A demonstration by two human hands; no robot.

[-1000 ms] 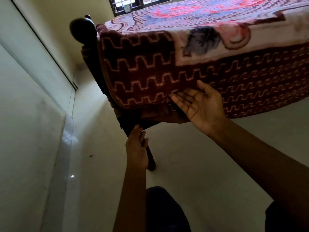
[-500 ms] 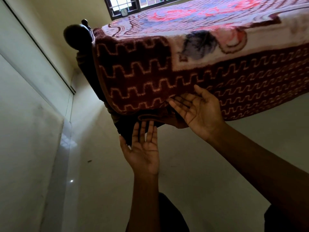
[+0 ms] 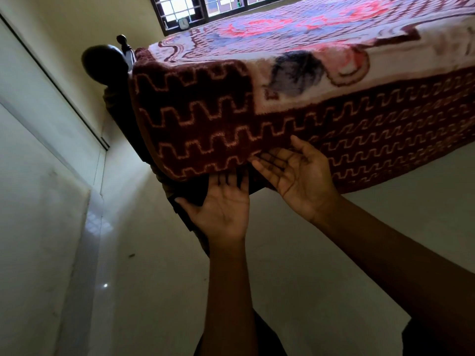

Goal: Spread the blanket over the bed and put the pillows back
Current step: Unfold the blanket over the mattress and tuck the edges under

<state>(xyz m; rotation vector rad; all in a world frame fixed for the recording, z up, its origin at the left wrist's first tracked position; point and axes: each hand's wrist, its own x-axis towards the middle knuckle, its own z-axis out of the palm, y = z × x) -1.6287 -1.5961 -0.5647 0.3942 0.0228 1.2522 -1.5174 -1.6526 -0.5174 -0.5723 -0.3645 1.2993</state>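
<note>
The blanket (image 3: 205, 119) lies spread over the bed (image 3: 120, 109). It covers the top and hangs down over the near corner and along the side. Its border is dark red with a pale zigzag line, and the middle part is pale with pink and blue figures.

The left hand (image 3: 223, 209) is under the hanging corner with the palm turned up. Its fingers (image 3: 226, 179) are straight and go under the lower edge of the blanket, so their tips are hidden. The right hand (image 3: 298, 176) is just beside it, also with the palm up and relaxed. Its fingers (image 3: 270, 160) are stretched out and touch the lower edge of the border; they do not grip it.

A round dark bedpost (image 3: 105, 64) stands at the corner, left of the blanket. Behind the bed there is a window (image 3: 180, 9) with a small clock (image 3: 183, 23) on its sill. The pale floor (image 3: 154, 278) shines below the hands.
</note>
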